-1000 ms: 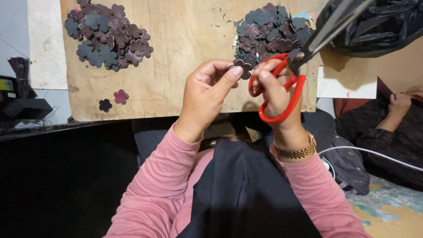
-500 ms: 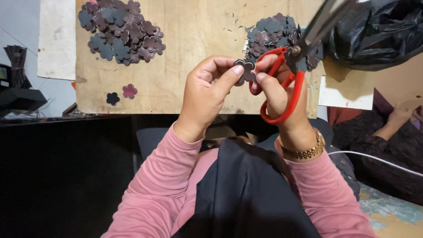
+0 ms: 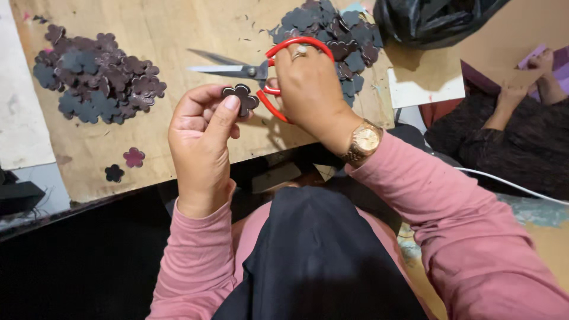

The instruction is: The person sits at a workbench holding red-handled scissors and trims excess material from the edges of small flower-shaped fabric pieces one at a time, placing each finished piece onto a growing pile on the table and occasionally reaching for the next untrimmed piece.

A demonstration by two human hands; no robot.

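Scissors (image 3: 261, 74) now lowered, right hand (image 3: 308, 89); one flower (image 3: 240, 98) between left fingers (image 3: 228, 112); two piles (image 3: 98, 80)

Two piles of dark flower cut-outs (image 3: 98, 77) (image 3: 332, 29) are seen on wooden board (image 3: 166, 29); black bag (image 3: 427, 21) beside.

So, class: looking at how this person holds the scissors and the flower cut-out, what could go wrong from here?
1. The red-handled steel scissors in the right hand sit close to the left hand; a slip might nick a finger.
2. The small dark flower-shaped cut-out is only pinched at the fingertips, so it could drop.
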